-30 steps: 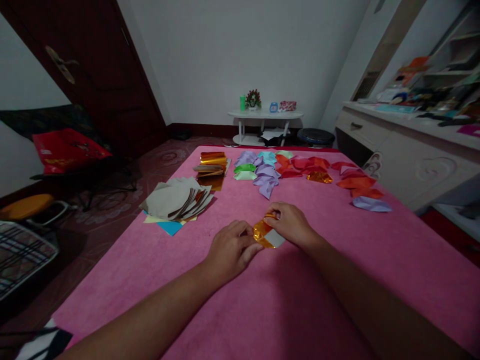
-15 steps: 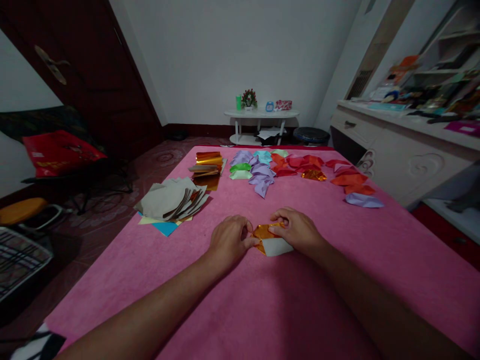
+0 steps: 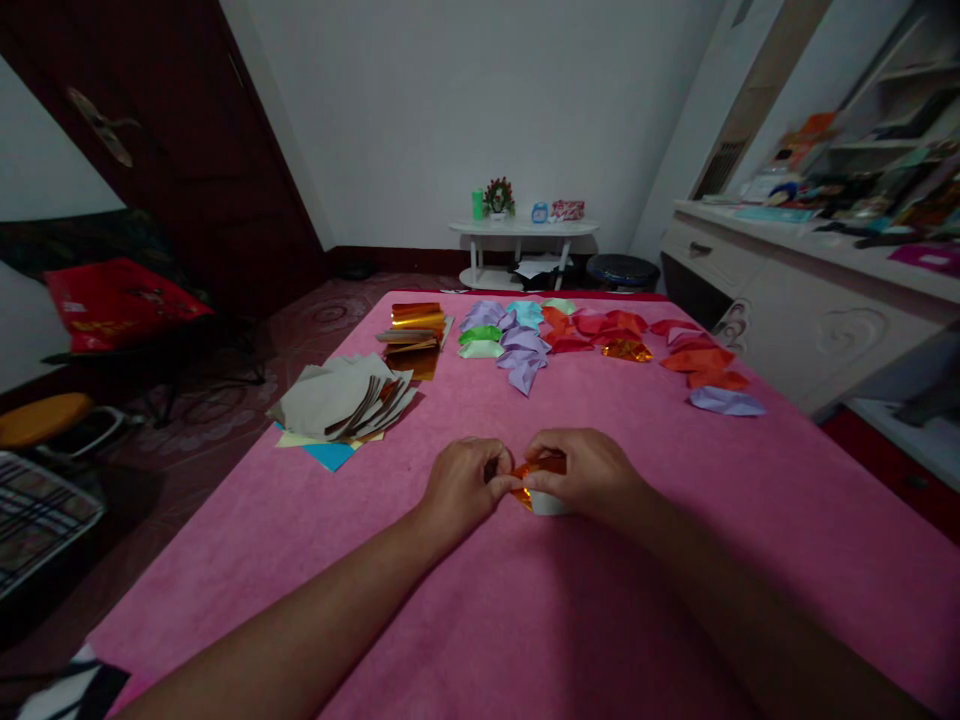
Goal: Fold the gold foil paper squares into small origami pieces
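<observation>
A partly folded sheet of gold foil paper (image 3: 551, 503), its pale backing showing on the near side, is between my hands just above the pink cloth. My left hand (image 3: 469, 480) pinches its left end with thumb and fingers. From the right, my right hand (image 3: 589, 470) grips the paper near its middle and hides much of it. Farther off lie several folded paper pieces: purple ones (image 3: 523, 345), a green one (image 3: 481, 334), red ones (image 3: 622, 325) and a gold foil one (image 3: 627, 350).
On the left of the pink-covered table (image 3: 420, 640) sit a stack of grey-backed sheets (image 3: 337, 392) and a pile of gold foil sheets (image 3: 416, 330). A lilac folded piece (image 3: 726, 401) lies at the right edge. Beyond are a small white table (image 3: 517, 228) and a dresser (image 3: 817, 280).
My right hand has slid left along the gold foil paper, close to my left hand, and covers more of it. My left hand keeps its pinch at the left end.
</observation>
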### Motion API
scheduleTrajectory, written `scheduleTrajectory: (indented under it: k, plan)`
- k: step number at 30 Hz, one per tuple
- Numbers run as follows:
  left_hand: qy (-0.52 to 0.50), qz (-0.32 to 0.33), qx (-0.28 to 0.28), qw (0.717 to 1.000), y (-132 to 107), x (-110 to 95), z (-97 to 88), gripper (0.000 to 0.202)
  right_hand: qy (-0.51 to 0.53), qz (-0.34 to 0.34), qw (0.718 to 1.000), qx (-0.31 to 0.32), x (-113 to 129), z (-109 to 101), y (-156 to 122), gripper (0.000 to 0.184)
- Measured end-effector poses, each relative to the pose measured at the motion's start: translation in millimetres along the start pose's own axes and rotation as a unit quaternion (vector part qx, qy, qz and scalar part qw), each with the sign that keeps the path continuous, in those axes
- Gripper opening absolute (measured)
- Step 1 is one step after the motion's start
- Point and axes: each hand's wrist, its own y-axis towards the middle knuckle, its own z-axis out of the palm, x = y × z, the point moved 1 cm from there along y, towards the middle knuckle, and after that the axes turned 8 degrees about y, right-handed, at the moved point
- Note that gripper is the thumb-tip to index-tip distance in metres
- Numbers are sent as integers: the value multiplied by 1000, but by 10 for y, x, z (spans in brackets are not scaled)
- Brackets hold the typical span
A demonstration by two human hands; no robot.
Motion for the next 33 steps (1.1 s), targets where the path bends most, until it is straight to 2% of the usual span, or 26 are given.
scheduleTrajectory:
  k: [3,8,12,15,18,20,22,24,27,29,33]
  plan:
    - [-11,-3,1,1000,4,-7,12,17,-39,-27,999,-1,108,63,-13,15]
    - [0,-5,0,1000,-5,-20,23,11,-84,-68,994,-29,122,148,-22,23]
    - [-45,-26,-11,999,-24,-24,20,12,-72,-51,994,-57,105,149,-34,33]
    - [-154,-47,15,987,15,50,4,16,-17,-6,998,-63,43,130,-30,41]
    - [-254,-70,52,963,106,183,-63,20,108,19,994,-4,-47,124,-15,35]
    - [-268,-71,89,957,171,272,-142,21,206,46,976,44,-94,125,-11,24]
    - [-267,-56,125,954,228,341,-242,21,261,61,962,55,-114,120,-16,22]
    - [-257,-23,175,950,275,382,-343,21,238,17,971,25,-105,107,-27,26]
    - [-221,15,247,943,343,399,-455,20,117,-136,983,-24,-59,98,-62,35]
    - [-189,39,274,942,396,380,-484,17,47,-221,974,-34,-34,108,-91,38]
    - [-131,78,283,947,524,291,-419,17,-13,-311,950,-5,-2,139,-136,34]
